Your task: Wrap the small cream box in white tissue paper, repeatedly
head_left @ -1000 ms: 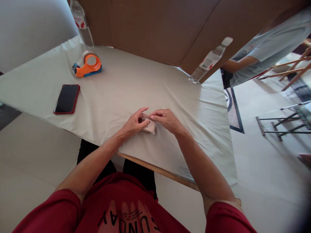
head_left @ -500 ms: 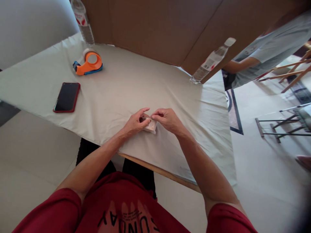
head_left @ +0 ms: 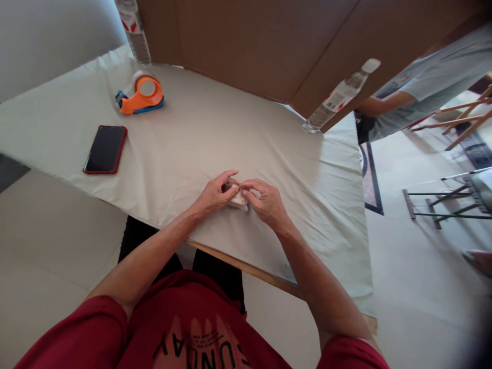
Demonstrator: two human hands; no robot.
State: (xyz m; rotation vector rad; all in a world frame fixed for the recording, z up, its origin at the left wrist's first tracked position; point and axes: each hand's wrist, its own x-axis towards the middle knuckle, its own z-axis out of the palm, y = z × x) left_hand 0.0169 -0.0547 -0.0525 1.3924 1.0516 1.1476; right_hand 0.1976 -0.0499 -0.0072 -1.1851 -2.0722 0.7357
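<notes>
A small, pale, box-shaped packet (head_left: 239,200) rests on the cloth-covered table near its front edge. My left hand (head_left: 218,193) grips the packet from the left, thumb on its top and fingers curled round the far side. From the right, my right hand (head_left: 264,199) pinches thumb and forefinger together at the packet's upper right edge. What lies between those right fingertips is too small to make out. Both hands cover part of the packet, so its markings cannot be read.
On the pale tablecloth (head_left: 192,123) lie a phone (head_left: 105,149) in a red case and an orange tape dispenser (head_left: 154,97). Two water bottles, left (head_left: 137,43) and right (head_left: 338,102), stand against a brown cardboard panel (head_left: 238,46). Beyond it, right, is another person's arm (head_left: 384,102).
My right hand has shifted slightly down, its fingertips coming closer to my left hand's fingers. The left hand keeps its hold on the packet. The view has tilted a little.
</notes>
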